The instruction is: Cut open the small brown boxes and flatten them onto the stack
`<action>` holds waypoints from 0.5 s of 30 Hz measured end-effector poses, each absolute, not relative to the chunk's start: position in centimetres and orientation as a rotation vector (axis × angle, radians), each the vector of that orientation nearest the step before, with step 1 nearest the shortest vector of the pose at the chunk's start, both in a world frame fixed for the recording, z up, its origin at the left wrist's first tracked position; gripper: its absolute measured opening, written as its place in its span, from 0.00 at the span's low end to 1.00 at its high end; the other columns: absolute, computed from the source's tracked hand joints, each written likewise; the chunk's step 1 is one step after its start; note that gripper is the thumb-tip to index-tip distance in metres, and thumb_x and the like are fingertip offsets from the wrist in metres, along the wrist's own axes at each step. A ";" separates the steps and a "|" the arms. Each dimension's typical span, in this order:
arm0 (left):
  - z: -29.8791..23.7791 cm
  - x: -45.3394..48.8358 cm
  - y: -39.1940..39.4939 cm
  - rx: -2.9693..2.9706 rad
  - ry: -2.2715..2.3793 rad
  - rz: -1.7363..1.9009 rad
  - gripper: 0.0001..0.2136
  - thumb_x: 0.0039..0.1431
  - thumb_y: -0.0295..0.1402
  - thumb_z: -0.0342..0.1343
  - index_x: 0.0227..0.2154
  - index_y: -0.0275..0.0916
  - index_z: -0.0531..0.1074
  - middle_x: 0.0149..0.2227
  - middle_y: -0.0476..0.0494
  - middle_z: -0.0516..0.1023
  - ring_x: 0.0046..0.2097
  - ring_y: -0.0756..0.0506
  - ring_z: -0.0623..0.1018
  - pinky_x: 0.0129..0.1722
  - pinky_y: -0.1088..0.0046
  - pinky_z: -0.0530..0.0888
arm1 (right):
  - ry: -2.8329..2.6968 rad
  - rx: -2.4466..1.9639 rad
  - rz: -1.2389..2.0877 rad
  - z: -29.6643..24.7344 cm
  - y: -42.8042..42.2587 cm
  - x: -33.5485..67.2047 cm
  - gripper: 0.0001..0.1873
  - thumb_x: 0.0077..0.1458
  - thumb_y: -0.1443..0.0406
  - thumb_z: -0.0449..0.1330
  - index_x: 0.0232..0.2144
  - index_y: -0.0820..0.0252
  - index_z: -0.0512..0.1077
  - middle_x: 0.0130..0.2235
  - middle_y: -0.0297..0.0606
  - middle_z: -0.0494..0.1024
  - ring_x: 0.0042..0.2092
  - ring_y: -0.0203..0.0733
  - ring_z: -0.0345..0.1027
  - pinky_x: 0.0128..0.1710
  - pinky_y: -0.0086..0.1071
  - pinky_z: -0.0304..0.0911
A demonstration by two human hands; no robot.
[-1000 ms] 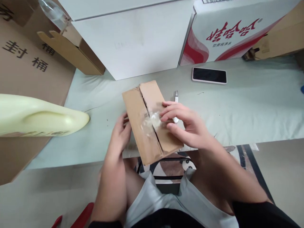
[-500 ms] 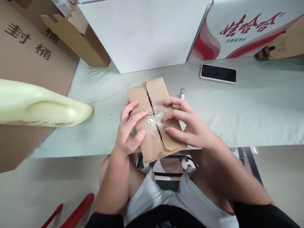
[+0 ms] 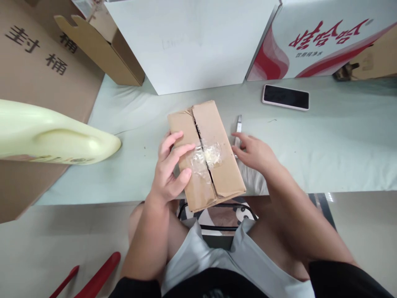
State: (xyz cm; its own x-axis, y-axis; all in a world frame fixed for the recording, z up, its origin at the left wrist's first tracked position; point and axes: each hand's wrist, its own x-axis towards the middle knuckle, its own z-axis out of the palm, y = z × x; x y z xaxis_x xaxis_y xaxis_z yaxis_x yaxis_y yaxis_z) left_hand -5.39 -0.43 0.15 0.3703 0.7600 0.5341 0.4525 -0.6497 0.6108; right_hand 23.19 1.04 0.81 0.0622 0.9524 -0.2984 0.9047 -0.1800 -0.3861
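The box (image 3: pixel 217 128) lies at the front edge of the table (image 3: pixel 325 145) — left hand (image 3: pixel 170 171) spread flat on it, right hand (image 3: pixel 256 153) just beside it — loosely open, fingers touching the knife (image 3: pixel 238 123).

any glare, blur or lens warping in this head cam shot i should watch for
Head view: light is soft and even, with only faint shadows beside the cardboard box; the clear tape on its seam glints; the left hand and right hand look sharp; the wide lens splays the white box sides and stretches the pale yellow jug at the left border.
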 end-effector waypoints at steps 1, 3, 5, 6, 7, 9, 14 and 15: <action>0.2 -5.4 -0.4 2.277 1.061 1.167 0.20 0.73 0.48 0.50 0.62 0.50 0.72 0.69 0.39 0.66 0.71 0.33 0.68 0.76 0.43 0.61 | -1.993 -2.257 0.774 0.7 1.1 23.0 0.26 0.67 0.55 0.54 0.63 0.52 0.74 0.48 0.48 0.81 0.47 0.54 0.76 0.42 0.41 0.65; 0.2 -5.4 -0.4 2.290 1.074 1.147 0.21 0.73 0.49 0.49 0.62 0.50 0.72 0.69 0.39 0.66 0.71 0.33 0.69 0.76 0.42 0.61 | -2.027 -2.318 0.752 0.7 1.2 22.6 0.21 0.67 0.55 0.54 0.55 0.55 0.78 0.48 0.50 0.82 0.45 0.54 0.75 0.38 0.39 0.62; 0.3 -5.4 -0.4 2.295 1.078 1.142 0.21 0.73 0.49 0.49 0.62 0.50 0.72 0.69 0.38 0.66 0.71 0.33 0.68 0.76 0.42 0.62 | -2.015 -2.340 0.708 0.7 1.5 22.4 0.15 0.64 0.58 0.56 0.46 0.57 0.79 0.42 0.48 0.82 0.40 0.51 0.73 0.35 0.38 0.58; 0.3 -5.4 -0.4 2.293 1.076 1.146 0.21 0.73 0.49 0.49 0.62 0.50 0.72 0.69 0.38 0.66 0.71 0.33 0.68 0.76 0.42 0.62 | -1.986 -2.325 0.699 0.6 1.6 22.4 0.13 0.61 0.61 0.57 0.44 0.58 0.78 0.38 0.46 0.81 0.37 0.48 0.71 0.34 0.37 0.57; 0.3 -5.4 -0.4 2.289 1.073 1.151 0.21 0.73 0.48 0.49 0.62 0.50 0.72 0.69 0.38 0.66 0.71 0.33 0.68 0.76 0.42 0.62 | -1.930 -2.290 0.705 0.5 1.7 22.5 0.11 0.59 0.64 0.57 0.42 0.57 0.77 0.33 0.42 0.79 0.34 0.46 0.69 0.34 0.37 0.56; 0.2 -5.4 -0.4 2.289 1.074 1.150 0.20 0.73 0.48 0.49 0.62 0.50 0.72 0.69 0.38 0.66 0.71 0.33 0.68 0.76 0.42 0.62 | -1.734 -2.150 0.761 0.4 1.9 22.9 0.13 0.55 0.66 0.56 0.43 0.55 0.75 0.26 0.34 0.72 0.30 0.42 0.65 0.34 0.36 0.58; 0.2 -5.4 -0.5 2.283 1.088 1.125 0.20 0.74 0.49 0.49 0.62 0.49 0.71 0.69 0.38 0.65 0.72 0.33 0.67 0.77 0.42 0.60 | -1.259 -1.322 1.001 1.6 1.7 23.6 0.17 0.56 0.56 0.51 0.45 0.52 0.72 0.26 0.31 0.69 0.26 0.41 0.65 0.29 0.36 0.63; 0.3 -5.4 -0.5 2.281 1.091 1.121 0.20 0.74 0.49 0.49 0.62 0.49 0.71 0.69 0.38 0.65 0.72 0.34 0.68 0.77 0.42 0.60 | -1.221 -1.141 1.020 2.0 1.7 23.6 0.17 0.56 0.54 0.51 0.44 0.51 0.71 0.26 0.31 0.70 0.26 0.42 0.66 0.28 0.37 0.64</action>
State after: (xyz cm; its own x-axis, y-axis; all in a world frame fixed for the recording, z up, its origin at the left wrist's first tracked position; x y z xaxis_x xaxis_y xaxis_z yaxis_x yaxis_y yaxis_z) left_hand -5.45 -0.49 0.26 0.3827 0.7766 0.5005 0.4792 -0.6300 0.6111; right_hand 23.56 1.74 1.97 0.0900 0.9831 0.1593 0.0178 0.1584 -0.9872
